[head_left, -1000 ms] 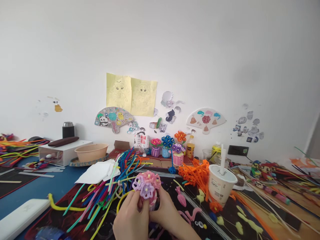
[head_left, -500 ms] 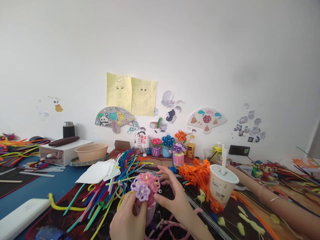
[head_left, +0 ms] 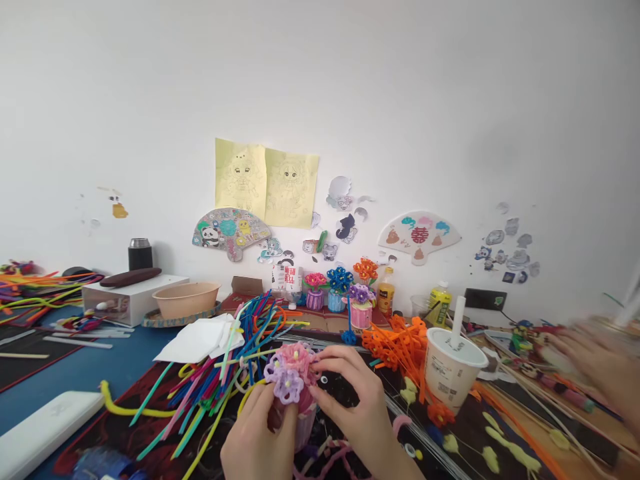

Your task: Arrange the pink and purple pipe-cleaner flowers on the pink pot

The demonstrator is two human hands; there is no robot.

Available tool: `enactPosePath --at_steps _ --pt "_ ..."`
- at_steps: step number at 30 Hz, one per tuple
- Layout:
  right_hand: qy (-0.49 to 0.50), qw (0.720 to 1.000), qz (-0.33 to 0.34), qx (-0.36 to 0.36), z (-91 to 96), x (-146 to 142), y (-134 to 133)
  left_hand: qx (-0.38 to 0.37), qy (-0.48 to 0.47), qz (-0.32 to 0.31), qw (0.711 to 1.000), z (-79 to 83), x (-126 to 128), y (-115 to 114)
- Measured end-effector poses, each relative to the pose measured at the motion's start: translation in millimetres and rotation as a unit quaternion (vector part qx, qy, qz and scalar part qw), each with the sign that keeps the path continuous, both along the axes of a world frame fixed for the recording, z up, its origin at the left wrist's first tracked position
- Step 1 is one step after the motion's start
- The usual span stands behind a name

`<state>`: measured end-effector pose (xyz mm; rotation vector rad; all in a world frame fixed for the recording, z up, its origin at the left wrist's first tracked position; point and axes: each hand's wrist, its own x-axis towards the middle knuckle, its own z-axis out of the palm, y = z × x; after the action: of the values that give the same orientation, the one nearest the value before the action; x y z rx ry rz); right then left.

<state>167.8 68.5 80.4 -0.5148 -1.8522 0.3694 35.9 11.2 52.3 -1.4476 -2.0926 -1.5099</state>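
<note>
My left hand point(head_left: 260, 440) is closed around a small pink pot point(head_left: 304, 421) topped with pink and purple pipe-cleaner flowers point(head_left: 291, 369). My right hand point(head_left: 354, 407) pinches the flower cluster from the right side, fingers curled. Both hands are low in the middle of the view, over a dark mat point(head_left: 345, 393). A heap of coloured pipe cleaners point(head_left: 220, 380) lies just left of my hands.
A paper cup with a straw point(head_left: 451, 373) stands right of my hands beside orange pipe cleaners point(head_left: 395, 343). Another person's blurred hand point(head_left: 600, 363) moves at the far right. Small flower pots point(head_left: 340, 297), bottles, a bowl point(head_left: 185, 300) and a white box point(head_left: 133, 297) line the wall.
My right hand has come back onto the flowers after opening beside them. The other person's arm has pulled away to the right. The view has tilted slightly down.
</note>
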Motion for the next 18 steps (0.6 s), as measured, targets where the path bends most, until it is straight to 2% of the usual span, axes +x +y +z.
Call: enactPosePath --at_steps 4,7,11,18 --pt "0.012 0.999 -0.014 -0.028 -2.1 1.8 0.4 -0.001 -0.018 -0.029 0.999 -1.6 -7.6 3.2" --pt "0.062 0.99 -0.047 -0.117 -0.6 4.2 2.2 -0.003 -0.03 -0.047 0.998 -2.1 -12.9 4.1" --pt "0.006 0.973 -0.042 -0.227 2.8 0.6 2.4 -0.004 -0.042 -0.057 0.997 -1.5 -14.0 2.6" --pt "-0.017 0.97 -0.065 -0.234 -8.6 -23.5 -3.7 0.008 -0.085 -0.059 0.995 6.3 -6.1 -0.3"
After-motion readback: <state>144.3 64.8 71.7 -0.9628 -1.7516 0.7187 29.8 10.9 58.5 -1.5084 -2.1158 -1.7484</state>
